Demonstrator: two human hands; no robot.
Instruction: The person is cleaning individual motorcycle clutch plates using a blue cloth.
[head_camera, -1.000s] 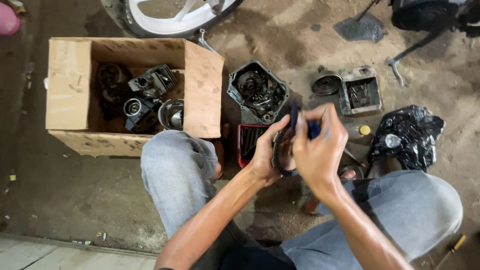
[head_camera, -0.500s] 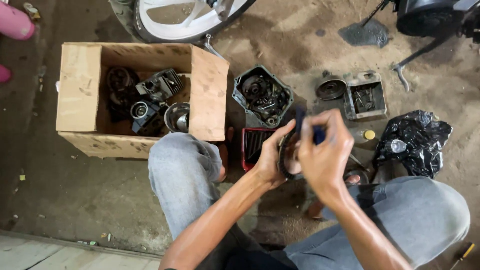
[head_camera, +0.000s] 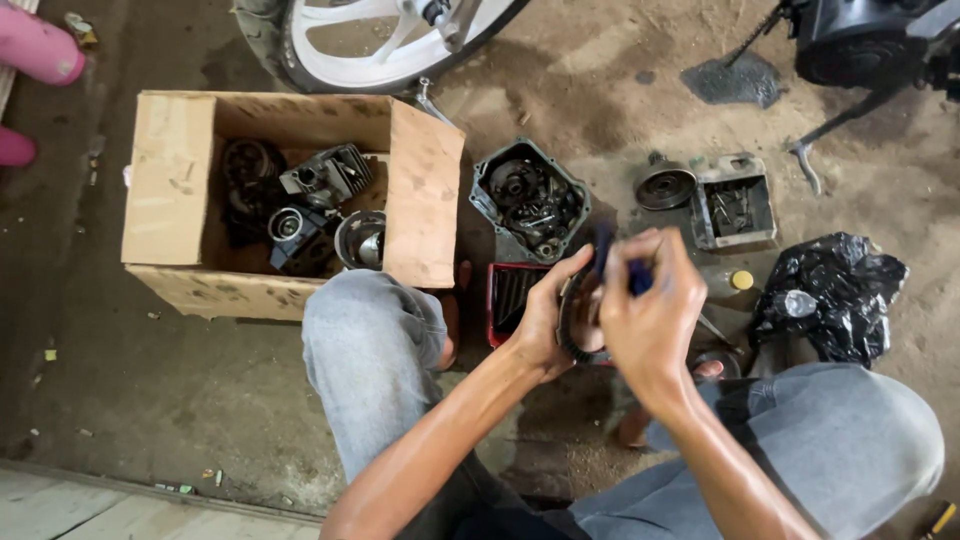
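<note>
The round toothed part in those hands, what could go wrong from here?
The left hand grips the round toothed part in mid-air while the right hand works a blue-handled tool against it; a slip could jab the fingers. If dropped, it may land on the red tray or in the dirt floor and pick up grit.

Right hand (head_camera: 650, 310) covers most of the dark round part (head_camera: 575, 320) and the blue-handled tool (head_camera: 605, 250); the tool's tip is hidden. Red tray (head_camera: 510, 295) half behind left hand (head_camera: 550, 315). White wheel (head_camera: 390, 40) and black engine (head_camera: 870, 40) cut off at the top edge. Contents of black bag (head_camera: 830, 295) unreadable.
</note>
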